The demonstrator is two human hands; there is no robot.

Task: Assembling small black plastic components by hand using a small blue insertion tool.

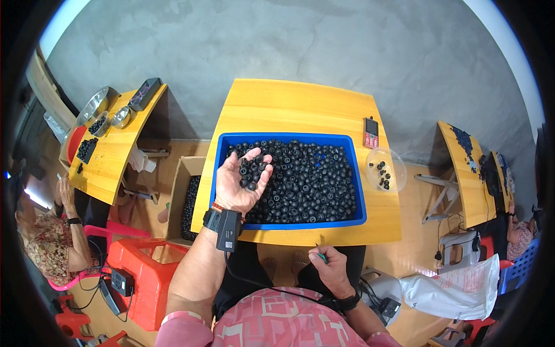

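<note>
Black rubber rings (252,171), small and bead-like, lie heaped in the cupped palm of the left hand (238,180), which is held palm-up with its grip wide open, fingers loosely curled as a bowl and not pinching anything; the hand sits over the left end of the blue plastic tray (360,191), which is nearly full of the same rings. Right hand (330,267) rests lower, below the near edge of the yellow table (289,104), its grip closed on a thin green pick (319,255) held like a pen. To do this well, I judge the palm should stay level and over the tray so that strays drop back in, and the pick should take one ring at a time; a full palm seems likely to spill. Outward on the table, a clear round dish (395,173) holds a few rings beside the tray, with a small red phone (370,132) behind it; a cardboard box (184,199) of rings stands at the left; other people work at neighbouring tables.
</note>
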